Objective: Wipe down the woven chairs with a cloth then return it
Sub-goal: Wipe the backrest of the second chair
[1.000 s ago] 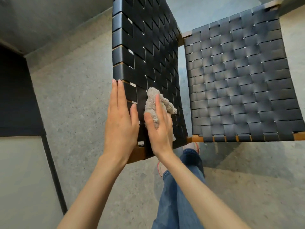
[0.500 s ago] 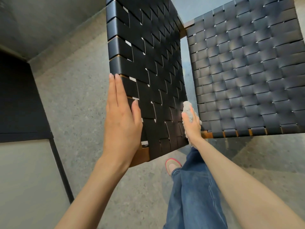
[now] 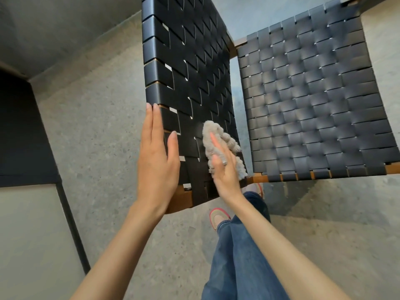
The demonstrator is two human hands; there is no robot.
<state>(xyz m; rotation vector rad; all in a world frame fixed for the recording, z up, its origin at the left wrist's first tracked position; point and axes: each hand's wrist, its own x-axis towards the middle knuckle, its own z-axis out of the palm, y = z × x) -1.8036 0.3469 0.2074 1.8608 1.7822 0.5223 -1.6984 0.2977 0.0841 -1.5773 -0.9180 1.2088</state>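
Right hand is pressing the cloth flat-palmed against the woven chair back, fingers loosely curled over the wad rather than fisted. Half a second ago that hand was off at the back's right edge, down by the corner where it meets the seat; now it is sitting back on the panel, low and right of centre, just above the wooden bottom rail. So it is sweeping side to side across the lower rows.

Left hand is lying open and flat on the back's left edge, gripping nothing, bracing the panel; its position is unchanged across the last second.

Judgement: the wiping step is mid-pass on the lower part of the back. The seat beside it is looking untouched by the cloth right now, and the return of the cloth is not yet started. Nothing is showing where the cloth goes back.
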